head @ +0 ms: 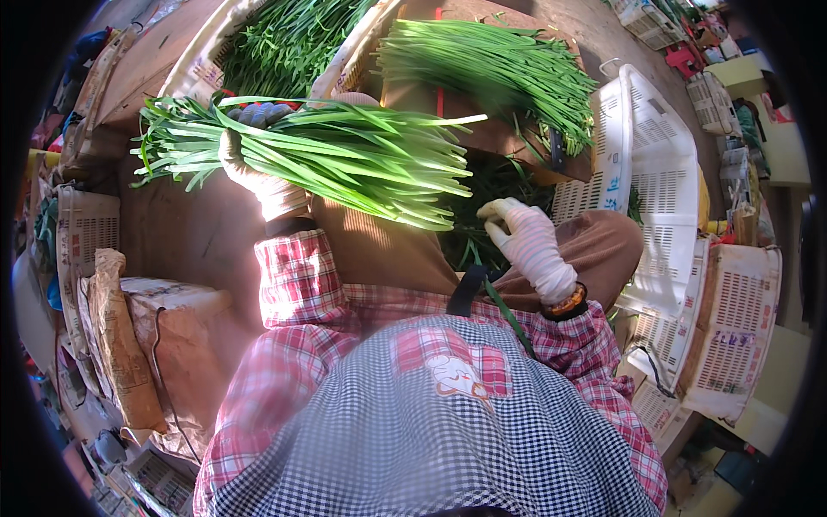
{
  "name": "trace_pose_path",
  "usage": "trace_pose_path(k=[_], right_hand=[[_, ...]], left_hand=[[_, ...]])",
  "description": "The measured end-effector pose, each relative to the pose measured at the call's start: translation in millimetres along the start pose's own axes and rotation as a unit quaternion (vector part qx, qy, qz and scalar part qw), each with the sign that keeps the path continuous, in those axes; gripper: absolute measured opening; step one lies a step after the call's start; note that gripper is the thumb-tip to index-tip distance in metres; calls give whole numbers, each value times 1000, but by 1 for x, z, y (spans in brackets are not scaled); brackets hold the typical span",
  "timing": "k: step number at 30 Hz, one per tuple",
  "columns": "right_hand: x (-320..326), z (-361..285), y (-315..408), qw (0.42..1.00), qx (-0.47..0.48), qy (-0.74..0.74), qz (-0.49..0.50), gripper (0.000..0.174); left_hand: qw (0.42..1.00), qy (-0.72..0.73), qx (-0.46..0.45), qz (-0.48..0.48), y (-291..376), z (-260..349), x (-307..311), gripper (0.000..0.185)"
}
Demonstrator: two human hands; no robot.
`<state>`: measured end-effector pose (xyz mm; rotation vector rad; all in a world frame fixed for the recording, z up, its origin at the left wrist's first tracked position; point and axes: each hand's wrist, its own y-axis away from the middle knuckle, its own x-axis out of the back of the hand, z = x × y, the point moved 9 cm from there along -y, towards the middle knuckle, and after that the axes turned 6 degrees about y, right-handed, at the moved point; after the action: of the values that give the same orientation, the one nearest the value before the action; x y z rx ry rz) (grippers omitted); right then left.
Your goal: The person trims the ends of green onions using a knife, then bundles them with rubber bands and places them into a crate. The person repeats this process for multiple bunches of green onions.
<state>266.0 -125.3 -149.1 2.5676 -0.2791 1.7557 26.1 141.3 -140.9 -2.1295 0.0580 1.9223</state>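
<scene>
My left hand (255, 181), in a pale cloth glove, grips a thick bunch of long flat green leaves, apparently garlic chives (349, 155). The bunch lies crosswise over my lap, leafy tips to the left and pale stem ends to the right. Grey-blue glove fingers (261, 115) show at its far side; whose they are I cannot tell. Over my right thigh hovers my right hand (523, 236), in a pale striped glove, its fingers loosely bent and apart with nothing seen in them. Dark loose leaves (497, 187) lie in shadow between my legs.
A larger heap of chives (478, 71) rests on a brown board (413, 94) ahead. A dark knife handle (557, 148) sticks out at its right end. Behind the bunch, a white crate (336, 58) holds more greens. Nested white crates (662, 194) stand at right, a carton (187, 329) at left.
</scene>
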Motion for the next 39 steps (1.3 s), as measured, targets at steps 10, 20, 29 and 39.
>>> trace_pose_path(k=[10,20,29,39], right_hand=[[-4,-60,-37,988,77,-73,112,22],[-15,-30,-41,995,3,-66,70,26],[69,-42,-22,975,2,-165,148,6],[52,-115,-87,972,73,-34,222,20]], left_hand=[[996,70,25,-42,1,5,-10,17],[995,81,40,-42,3,-5,-13,20],[995,50,42,-70,2,-6,-22,23],[995,-29,17,-92,7,-8,-38,23]])
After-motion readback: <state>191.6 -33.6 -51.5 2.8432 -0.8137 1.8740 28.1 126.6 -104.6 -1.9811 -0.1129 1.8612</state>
